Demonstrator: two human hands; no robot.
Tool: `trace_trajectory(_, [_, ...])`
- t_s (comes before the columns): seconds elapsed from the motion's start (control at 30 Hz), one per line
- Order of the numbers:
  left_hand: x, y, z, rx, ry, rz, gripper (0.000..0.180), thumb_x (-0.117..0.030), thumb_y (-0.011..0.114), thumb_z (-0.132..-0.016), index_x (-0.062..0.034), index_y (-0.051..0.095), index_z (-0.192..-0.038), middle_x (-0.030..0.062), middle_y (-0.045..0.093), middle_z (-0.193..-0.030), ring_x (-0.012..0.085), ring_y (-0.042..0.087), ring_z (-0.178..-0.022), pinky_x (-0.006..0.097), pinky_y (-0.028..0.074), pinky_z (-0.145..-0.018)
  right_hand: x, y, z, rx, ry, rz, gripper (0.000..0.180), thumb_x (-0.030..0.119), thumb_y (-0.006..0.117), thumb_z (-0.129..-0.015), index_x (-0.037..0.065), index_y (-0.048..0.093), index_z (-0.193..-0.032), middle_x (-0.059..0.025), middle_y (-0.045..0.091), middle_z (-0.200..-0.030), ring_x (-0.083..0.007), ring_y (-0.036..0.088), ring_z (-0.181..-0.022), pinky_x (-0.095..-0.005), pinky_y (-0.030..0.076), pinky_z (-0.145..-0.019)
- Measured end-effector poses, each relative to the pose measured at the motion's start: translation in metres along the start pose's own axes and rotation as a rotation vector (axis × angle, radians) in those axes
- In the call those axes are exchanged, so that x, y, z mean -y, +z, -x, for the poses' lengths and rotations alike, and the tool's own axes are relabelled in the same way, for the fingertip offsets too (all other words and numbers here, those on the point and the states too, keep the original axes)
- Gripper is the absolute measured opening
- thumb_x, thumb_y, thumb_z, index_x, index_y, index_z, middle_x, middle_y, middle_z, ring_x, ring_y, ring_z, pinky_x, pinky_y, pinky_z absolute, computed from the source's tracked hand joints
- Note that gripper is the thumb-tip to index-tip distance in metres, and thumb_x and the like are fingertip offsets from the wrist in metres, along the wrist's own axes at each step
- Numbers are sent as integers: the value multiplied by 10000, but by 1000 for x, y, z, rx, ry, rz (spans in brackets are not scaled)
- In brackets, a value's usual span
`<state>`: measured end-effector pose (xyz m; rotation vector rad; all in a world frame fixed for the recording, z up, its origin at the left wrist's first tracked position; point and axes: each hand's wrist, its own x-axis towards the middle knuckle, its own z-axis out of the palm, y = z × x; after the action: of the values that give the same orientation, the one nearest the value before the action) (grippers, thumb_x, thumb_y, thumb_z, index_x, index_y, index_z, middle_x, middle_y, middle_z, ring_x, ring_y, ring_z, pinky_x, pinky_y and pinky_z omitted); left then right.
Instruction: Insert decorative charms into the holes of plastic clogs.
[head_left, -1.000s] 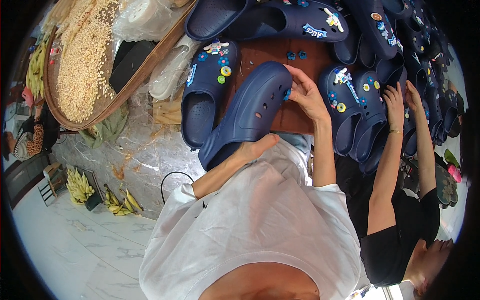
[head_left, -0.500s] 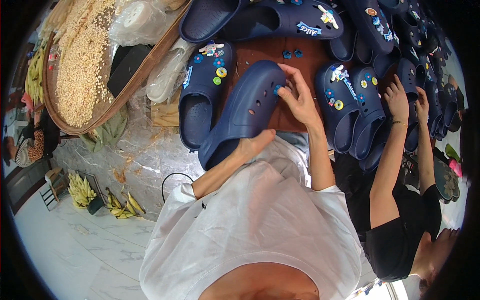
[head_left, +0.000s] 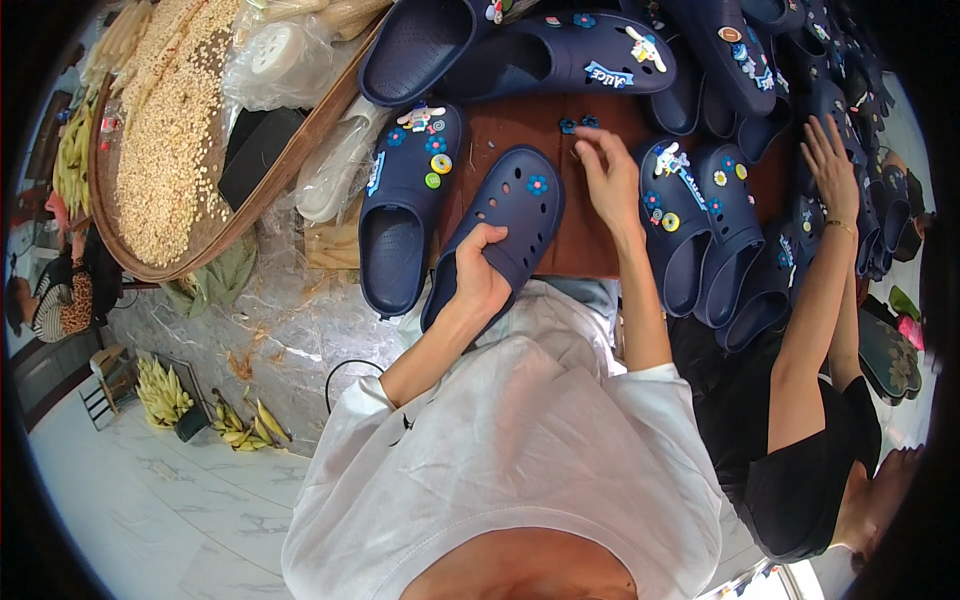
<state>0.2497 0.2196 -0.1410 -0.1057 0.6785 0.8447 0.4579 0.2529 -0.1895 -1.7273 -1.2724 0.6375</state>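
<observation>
A navy clog with round vent holes (head_left: 522,220) rests in my left hand (head_left: 482,275), which is closed around its strap side with the thumb across the top. One blue flower charm (head_left: 537,185) sits in a hole near its toe. My right hand (head_left: 612,185) is open above the brown surface, its fingers apart and just short of the loose blue flower charms (head_left: 568,126). To the left of the held shoe stands another navy clog (head_left: 395,180), dressed with flower, donut and character charms. More decorated clogs (head_left: 675,235) stand to the right of my right hand.
Several navy clogs (head_left: 560,60) crowd the far side of the brown table (head_left: 580,245). At left, a wooden-rimmed tray (head_left: 180,268) holds pale kernels and plastic-wrapped items. A co-worker in black (head_left: 780,420) works close at my right, one hand (head_left: 832,175) raised over shoes.
The clog has turned so its top and flower charm face up. My right hand has left it and moved toward the loose charms. The co-worker's hand has moved away.
</observation>
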Motion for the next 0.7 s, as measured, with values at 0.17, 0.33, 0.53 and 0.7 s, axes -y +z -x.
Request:
trace_trajectory(0.17, [3, -1, -5, -114, 34, -28, 531, -39, 510, -759, 38, 498, -1283, 198, 577, -1266, 342, 582, -1176, 459, 474, -1042, -7, 11, -35, -52, -129, 483, 215, 153, 652, -900, 38, 684, -1079, -180, 633, -983, -371, 645, -917, -462, 512, -795])
trace_trajectory(0.33, [-2, -10, -8, -21, 34, 31, 560, -118, 527, -770, 41, 496, -1305, 211, 576, -1281, 351, 576, -1196, 483, 472, -1038, -9, 21, -36, -39, -171, 588, 197, 155, 663, -889, 32, 664, -1043, -186, 633, -989, -375, 648, -917, -460, 517, -787])
trace_trajectory(0.53, [-10, -11, -12, -11, -23, 190, 601, -212, 526, -787, 31, 492, -1335, 212, 568, -1323, 357, 568, -1218, 519, 448, -1052, -1, 12, -22, -10, -47, 213, 146, 82, 693, -862, 17, 630, -977, -135, 655, -914, -279, 668, -806, -383, 532, -725])
trace_trajectory(0.7, [-8, -6, -9, -56, -14, 113, 597, -203, 510, -803, 35, 475, -1350, 209, 557, -1339, 351, 567, -1221, 507, 452, -1049, 41, 10, 6, -11, -51, -108, 151, 54, 732, -838, 18, 634, -947, -90, 655, -892, -197, 665, -774, -293, 521, -695])
